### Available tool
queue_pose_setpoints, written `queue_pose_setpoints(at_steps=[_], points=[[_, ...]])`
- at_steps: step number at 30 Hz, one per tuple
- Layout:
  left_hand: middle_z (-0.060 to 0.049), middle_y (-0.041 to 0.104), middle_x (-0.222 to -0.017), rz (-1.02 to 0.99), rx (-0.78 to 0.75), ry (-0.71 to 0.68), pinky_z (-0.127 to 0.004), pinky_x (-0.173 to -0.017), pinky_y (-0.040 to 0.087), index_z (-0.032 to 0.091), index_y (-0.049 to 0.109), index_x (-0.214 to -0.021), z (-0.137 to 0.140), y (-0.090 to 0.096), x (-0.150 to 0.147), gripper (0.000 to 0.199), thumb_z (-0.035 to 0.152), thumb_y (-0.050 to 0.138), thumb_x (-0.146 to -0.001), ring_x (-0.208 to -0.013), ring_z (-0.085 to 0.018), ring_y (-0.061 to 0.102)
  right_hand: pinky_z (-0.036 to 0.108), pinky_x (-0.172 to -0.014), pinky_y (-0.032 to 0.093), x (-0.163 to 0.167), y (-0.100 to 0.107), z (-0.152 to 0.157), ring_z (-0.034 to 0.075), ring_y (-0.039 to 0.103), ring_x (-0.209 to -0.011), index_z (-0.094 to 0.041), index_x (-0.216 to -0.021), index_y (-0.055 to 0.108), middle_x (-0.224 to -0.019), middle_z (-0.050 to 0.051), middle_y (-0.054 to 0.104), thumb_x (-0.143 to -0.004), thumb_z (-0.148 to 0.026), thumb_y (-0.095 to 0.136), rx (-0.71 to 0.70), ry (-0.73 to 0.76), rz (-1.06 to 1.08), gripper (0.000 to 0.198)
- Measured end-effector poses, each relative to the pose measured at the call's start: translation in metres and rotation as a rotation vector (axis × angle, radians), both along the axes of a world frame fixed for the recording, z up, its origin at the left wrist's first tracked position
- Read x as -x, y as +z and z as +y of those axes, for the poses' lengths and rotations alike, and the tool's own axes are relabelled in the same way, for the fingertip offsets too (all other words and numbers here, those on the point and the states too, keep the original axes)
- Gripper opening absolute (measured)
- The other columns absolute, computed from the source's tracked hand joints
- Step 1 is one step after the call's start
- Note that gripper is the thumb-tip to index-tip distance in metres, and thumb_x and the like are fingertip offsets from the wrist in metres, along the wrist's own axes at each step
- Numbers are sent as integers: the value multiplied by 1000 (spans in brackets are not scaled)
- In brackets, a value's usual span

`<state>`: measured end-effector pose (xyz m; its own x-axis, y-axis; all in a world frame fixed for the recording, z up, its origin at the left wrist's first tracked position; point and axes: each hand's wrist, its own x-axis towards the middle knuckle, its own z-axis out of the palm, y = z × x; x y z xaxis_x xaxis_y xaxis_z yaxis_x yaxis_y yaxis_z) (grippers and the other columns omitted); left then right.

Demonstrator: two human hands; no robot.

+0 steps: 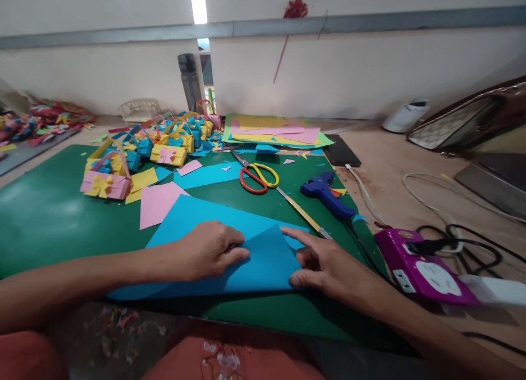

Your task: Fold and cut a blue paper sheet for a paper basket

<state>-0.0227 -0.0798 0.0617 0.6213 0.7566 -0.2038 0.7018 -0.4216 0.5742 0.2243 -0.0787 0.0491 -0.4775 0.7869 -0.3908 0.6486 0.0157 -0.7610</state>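
A large sheet of blue paper (265, 259) lies on the green cutting mat (45, 204) right in front of me, its right part folded over into a flap. My left hand (217, 251) presses on the sheet beside the flap, fingers curled and thumb against them. At the flap's right edge is my right hand (310, 256), index finger stretched along the far corner and thumb at the near edge. Beyond the sheet lie scissors (258, 178) with red and yellow handles, a utility knife (302, 211) and a blue glue gun (326, 193).
Small paper baskets (107, 185) with bows crowd the mat's far left, near pink paper (160, 204). Coloured sheets (275, 132) are stacked at the back. On the right are a phone (342, 149), a purple power strip (427, 273) and tangled cables. A bottle (189, 84) stands by the wall.
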Motion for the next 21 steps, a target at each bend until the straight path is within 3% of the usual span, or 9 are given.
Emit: queue_pose_setpoints(at_steps=[3, 8, 16, 21], points=[[6, 30, -55, -98, 114, 82, -25, -50, 17, 18, 34, -60, 0, 0, -5, 40, 43, 48, -88, -53, -8, 27, 23, -52, 32, 1, -1, 0, 10, 39, -57, -18, -141, 37, -62, -7, 45, -68, -24, 65, 6, -6, 10, 78], [6, 24, -56, -212, 181, 128, -25, -48, 16, 18, 30, -57, 6, -6, -12, 34, 32, 45, -84, -52, -7, 23, 24, -52, 33, 2, 0, 1, 11, 41, -57, -18, -140, 38, -63, -7, 47, -69, -27, 64, 1, -24, 26, 76], [5, 24, -56, -216, 85, 222, -25, -48, 17, 19, 25, -56, 7, -16, -7, 25, 20, 43, -74, -53, -8, 25, 28, -58, 39, 1, -1, 0, 13, 46, -55, -17, -134, 44, -59, -7, 52, -77, -37, 57, -154, -87, 45, 62], [4, 36, -58, -164, -40, 210, -27, -51, 21, 19, 28, -57, 5, -19, -2, 23, 20, 42, -75, -55, -9, 30, 32, -67, 45, 0, 3, -2, 16, 56, -61, -19, -133, 46, -66, -4, 63, -79, -38, 56, -250, -110, -9, 58]])
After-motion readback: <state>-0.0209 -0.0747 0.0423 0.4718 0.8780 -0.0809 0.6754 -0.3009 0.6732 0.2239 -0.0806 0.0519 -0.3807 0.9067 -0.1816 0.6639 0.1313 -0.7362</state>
